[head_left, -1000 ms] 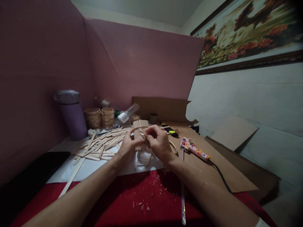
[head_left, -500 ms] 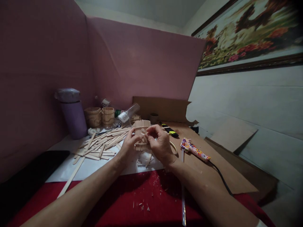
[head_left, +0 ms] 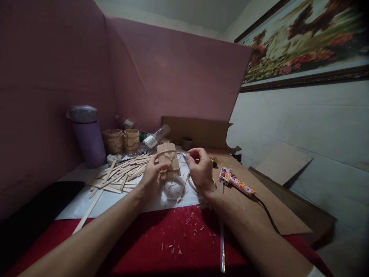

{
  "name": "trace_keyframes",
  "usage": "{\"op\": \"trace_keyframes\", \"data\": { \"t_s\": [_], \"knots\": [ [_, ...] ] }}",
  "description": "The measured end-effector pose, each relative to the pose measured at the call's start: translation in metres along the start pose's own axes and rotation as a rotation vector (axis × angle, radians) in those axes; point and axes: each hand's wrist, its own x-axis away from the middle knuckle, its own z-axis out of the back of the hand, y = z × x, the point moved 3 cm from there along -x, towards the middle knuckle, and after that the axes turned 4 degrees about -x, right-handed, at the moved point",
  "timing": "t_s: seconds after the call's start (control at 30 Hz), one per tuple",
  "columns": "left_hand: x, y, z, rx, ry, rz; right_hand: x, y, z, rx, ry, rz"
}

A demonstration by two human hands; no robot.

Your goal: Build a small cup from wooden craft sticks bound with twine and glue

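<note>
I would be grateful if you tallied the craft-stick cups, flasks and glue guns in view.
Craft-stick cups: 3, one of them held in the left hand
Purple flask: 1
Glue gun: 1
Total: 5

At the centre of the frame a stick box (head_left: 168, 159) is held in the left hand (head_left: 152, 177), with the right hand (head_left: 201, 169) just right of it. A pile of sticks (head_left: 123, 175) is spread on the desk (head_left: 161, 231) at centre left. A flask (head_left: 86, 134) and two small baskets (head_left: 113, 141) are set behind the pile, and a glue gun (head_left: 236, 181) is laid to the right of the hands.
</note>
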Motion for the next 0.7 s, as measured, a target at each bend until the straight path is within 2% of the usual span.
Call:
{"op": "trace_keyframes", "data": {
  "t_s": [0.1, 0.2, 0.3, 0.4, 0.53, 0.6, 0.7],
  "knots": [
    [-0.009, 0.004, 0.009, -0.001, 0.055, -0.068, -0.006, 0.013, -0.002, 0.233, -0.141, -0.028],
    [-0.012, 0.005, 0.012, -0.004, 0.038, -0.085, -0.006, 0.018, -0.006, 0.297, -0.239, -0.008],
    [-0.010, 0.005, 0.009, -0.009, -0.043, -0.052, -0.001, 0.014, -0.014, 0.181, -0.381, 0.017],
    [-0.007, 0.004, 0.006, -0.012, -0.106, -0.053, 0.007, 0.010, -0.023, -0.056, -0.546, -0.022],
    [-0.010, 0.005, 0.007, -0.049, -0.191, -0.094, 0.009, 0.014, -0.024, -0.207, -0.538, -0.138],
    [-0.014, 0.007, 0.009, -0.078, -0.202, -0.126, 0.008, 0.015, -0.023, -0.175, -0.522, -0.111],
    [-0.019, 0.013, 0.013, -0.130, -0.154, -0.221, 0.009, 0.012, -0.023, -0.076, -0.549, 0.004]
  ]
}}
